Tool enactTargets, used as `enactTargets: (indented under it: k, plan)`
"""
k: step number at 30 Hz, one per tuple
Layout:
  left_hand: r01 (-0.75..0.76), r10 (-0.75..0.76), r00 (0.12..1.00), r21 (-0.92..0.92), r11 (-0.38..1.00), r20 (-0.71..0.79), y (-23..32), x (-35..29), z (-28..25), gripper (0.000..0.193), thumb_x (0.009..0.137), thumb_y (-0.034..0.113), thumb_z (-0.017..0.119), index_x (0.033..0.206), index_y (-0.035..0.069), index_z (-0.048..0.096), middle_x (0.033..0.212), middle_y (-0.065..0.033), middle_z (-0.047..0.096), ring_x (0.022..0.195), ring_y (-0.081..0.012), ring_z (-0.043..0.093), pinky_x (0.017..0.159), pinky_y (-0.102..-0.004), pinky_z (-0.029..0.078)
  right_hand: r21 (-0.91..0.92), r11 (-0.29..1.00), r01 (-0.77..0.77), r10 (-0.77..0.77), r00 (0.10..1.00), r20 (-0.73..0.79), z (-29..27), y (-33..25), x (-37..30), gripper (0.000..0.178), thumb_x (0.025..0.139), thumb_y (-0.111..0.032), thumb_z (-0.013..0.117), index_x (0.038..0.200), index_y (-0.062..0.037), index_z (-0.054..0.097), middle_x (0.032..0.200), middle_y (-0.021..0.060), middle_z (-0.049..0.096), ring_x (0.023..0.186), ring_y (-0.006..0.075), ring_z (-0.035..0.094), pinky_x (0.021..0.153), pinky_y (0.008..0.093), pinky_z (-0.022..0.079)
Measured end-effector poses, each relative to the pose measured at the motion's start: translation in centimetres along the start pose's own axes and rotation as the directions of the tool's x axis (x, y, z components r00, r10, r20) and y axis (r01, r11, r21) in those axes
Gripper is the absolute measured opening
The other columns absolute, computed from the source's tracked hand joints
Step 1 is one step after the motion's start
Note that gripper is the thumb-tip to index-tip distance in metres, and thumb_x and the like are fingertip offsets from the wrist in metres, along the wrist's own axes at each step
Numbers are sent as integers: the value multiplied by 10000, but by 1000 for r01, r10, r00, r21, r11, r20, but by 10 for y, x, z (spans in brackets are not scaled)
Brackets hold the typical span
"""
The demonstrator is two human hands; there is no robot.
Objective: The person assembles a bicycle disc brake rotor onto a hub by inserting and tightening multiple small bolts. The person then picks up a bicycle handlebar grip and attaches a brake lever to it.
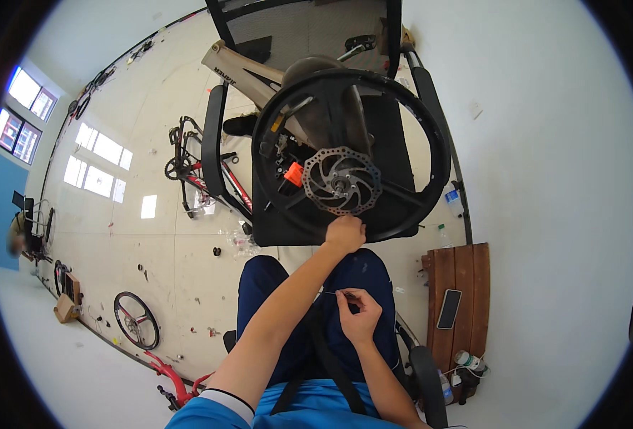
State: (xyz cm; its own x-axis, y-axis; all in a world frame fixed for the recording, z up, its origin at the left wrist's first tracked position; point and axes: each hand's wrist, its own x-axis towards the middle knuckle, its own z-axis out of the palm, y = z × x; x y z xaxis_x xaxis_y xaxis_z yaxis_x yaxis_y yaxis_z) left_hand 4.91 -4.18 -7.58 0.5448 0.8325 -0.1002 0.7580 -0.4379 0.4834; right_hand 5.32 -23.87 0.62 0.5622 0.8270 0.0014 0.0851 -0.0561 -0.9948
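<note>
Left arm (263, 332) extended forward from lower left, elbow only slightly bent, bare forearm slanted inward across body's midline. Left wrist (331, 248) held nearly in line with forearm. Left hand (346, 234) placed farther forward than right, back turned upward, fingers curled under; fingertips hidden, so grip cannot be judged. Right forearm (386, 379) angled forward and inward from lower right. Right hand (360, 316) held closer to body, above right thigh (374, 275), thumb and forefinger pinched, other fingers loosely curled. Hands set apart.

Left hand (346, 234) beside brake disc (341, 174)
</note>
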Motion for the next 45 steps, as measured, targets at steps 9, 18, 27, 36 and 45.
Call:
enactTargets:
  k: [9, 18, 27, 36, 45]
  plan:
    - [-183, 175, 981, 97, 978, 81, -26, -10, -25, 377, 981, 366, 513, 915, 79, 749, 955, -118, 707, 952, -322, 659, 829, -438, 507, 2, 1000, -23, 23, 1000, 16, -15, 1, -6, 73, 848, 14, 746, 866, 41, 681, 819, 87, 712, 732, 119, 690, 689, 239, 551]
    - [16, -6, 1000, 537, 843, -20, -45, -11, -32, 592, 985, 512, 458, 952, -17, 722, 994, -167, 687, 990, -320, 621, 895, -429, 439, 15, 1000, -10, 9, 1000, 22, -16, -3, -7, 81, 841, 7, 749, 830, 37, 675, 783, 83, 711, 692, 114, 689, 643, 234, 539]
    - [-265, 200, 928, -181, 947, -314, -35, -90, -51, 310, 941, 276, 611, 1071, 2, 673, 1000, -182, 673, 1010, -373, 616, 882, -435, 496, 79, 993, -90, 92, 996, -22, -16, 18, -3, 112, 890, -20, 730, 886, 37, 634, 795, 57, 673, 691, 81, 640, 643, 217, 519]
    - [78, -179, 977, -583, 808, -118, -36, -217, -69, 192, 881, 145, 623, 970, 5, 719, 931, -192, 708, 868, -382, 675, 799, -443, 541, -68, 997, -29, 29, 999, -14, -11, 15, -4, 136, 939, -105, 706, 918, -3, 620, 768, 21, 645, 640, 59, 599, 586, 193, 484]
    - [-119, -68, 974, -739, 663, -218, 4, -219, -39, 169, 871, 124, 601, 928, -12, 686, 924, -201, 668, 903, -398, 645, 817, -468, 519, -362, 921, 146, -127, 989, 77, -5, 26, 5, 181, 957, -170, 693, 944, 3, 641, 750, 11, 649, 627, 50, 567, 561, 191, 431]
